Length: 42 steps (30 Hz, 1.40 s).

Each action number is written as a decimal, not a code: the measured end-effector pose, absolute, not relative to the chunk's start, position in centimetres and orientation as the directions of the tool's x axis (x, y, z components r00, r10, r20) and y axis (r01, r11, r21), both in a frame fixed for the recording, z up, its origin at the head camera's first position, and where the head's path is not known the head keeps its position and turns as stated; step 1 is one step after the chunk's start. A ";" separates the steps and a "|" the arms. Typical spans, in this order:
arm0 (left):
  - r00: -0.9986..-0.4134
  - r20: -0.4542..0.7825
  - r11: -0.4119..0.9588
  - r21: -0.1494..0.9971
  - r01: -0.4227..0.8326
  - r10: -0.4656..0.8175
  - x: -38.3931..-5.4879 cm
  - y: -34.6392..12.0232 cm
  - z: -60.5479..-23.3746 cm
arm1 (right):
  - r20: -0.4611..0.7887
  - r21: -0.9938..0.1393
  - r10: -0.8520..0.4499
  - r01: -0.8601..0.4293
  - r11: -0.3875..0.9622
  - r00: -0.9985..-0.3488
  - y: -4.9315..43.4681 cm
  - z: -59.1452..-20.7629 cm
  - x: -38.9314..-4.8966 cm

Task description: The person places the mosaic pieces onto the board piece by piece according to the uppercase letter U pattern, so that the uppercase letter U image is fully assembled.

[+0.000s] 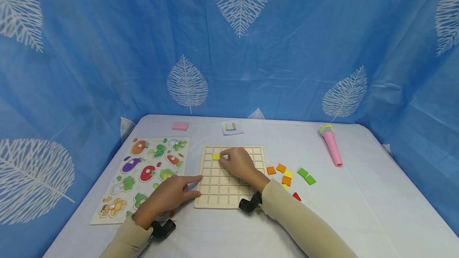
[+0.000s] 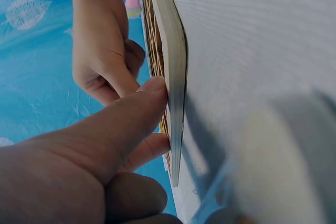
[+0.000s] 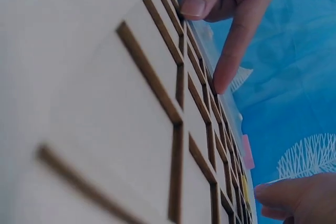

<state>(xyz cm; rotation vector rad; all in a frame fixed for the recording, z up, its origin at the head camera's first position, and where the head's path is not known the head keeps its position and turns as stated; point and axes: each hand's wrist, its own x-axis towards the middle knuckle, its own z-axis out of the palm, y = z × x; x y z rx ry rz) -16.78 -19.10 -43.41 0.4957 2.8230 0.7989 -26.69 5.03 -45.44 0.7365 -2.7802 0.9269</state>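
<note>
A wooden grid board (image 1: 223, 199) lies flat in the middle of the white table. One yellow square tile (image 1: 216, 156) sits among the cells of its upper left part. My right hand (image 1: 241, 164) reaches over the board from the right and pinches this tile at its right side, with thumb and index finger close together. In the right wrist view the same yellow tile (image 3: 245, 188) shows right by the fingertips. My left hand (image 1: 171, 194) touches the board's left edge with the extended index finger and the thumb (image 2: 149, 90); its other fingers are bent under.
Left of the board lies a vegetable puzzle (image 1: 150, 186), partly under the left arm. Loose orange, yellow, green and red pieces (image 1: 286, 180) lie to the right, near a pink toy microphone (image 1: 332, 146). At the back are a pattern card (image 1: 232, 128) and a pink block (image 1: 180, 126).
</note>
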 end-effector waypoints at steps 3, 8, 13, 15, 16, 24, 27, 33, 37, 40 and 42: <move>-0.932 -0.068 0.804 0.531 0.268 0.356 -16.9 -19.1 -43.3 | 0.272 -0.535 -0.413 -0.494 0.685 -0.869 5.4 -44.8 -26.0; -0.933 -0.062 0.799 0.538 0.268 0.355 -16.9 -19.0 -43.3 | 0.281 -0.548 -0.419 -0.503 0.668 -0.863 6.3 -44.0 -24.7; -0.932 -0.068 0.802 0.536 0.266 0.355 -16.9 -18.9 -43.4 | 0.276 -0.577 -0.409 -0.491 0.653 -0.869 8.0 -43.6 -22.9; -0.935 -0.070 0.805 0.533 0.259 0.347 -16.9 -18.9 -43.3 | 0.266 -0.611 -0.396 -0.471 0.637 -0.879 8.9 -43.5 -22.2; -0.937 -0.070 0.807 0.533 0.255 0.342 -16.9 -18.9 -43.3 | 0.258 -0.626 -0.388 -0.459 0.630 -0.885 9.3 -43.4 -21.9; -0.940 -0.073 0.812 0.529 0.246 0.333 -16.9 -19.0 -43.5 | 0.263 -0.660 -0.326 -0.416 0.626 -0.908 12.9 -42.8 -20.5; -0.941 -0.073 0.812 0.531 0.244 0.331 -16.9 -19.0 -43.5 | 0.283 -0.647 -0.297 -0.410 0.642 -0.912 14.3 -42.6 -20.2; -0.944 -0.086 0.813 0.536 0.226 0.319 -16.8 -18.9 -43.4 | 0.267 -0.630 -0.232 -0.352 0.693 -0.935 17.2 -43.0 -19.4; -0.944 -0.086 0.816 0.532 0.227 0.319 -16.8 -18.9 -43.4 | 0.229 -0.627 -0.205 -0.305 0.717 -0.952 19.0 -43.6 -18.6; -0.943 -0.083 0.816 0.529 0.233 0.323 -16.8 -18.9 -43.4 | 0.195 -0.629 -0.191 -0.272 0.728 -0.962 20.2 -44.0 -17.7; -0.942 -0.085 0.815 0.530 0.233 0.325 -16.8 -18.9 -43.5 | 0.175 -0.628 -0.186 -0.256 0.735 -0.967 21.0 -44.2 -17.2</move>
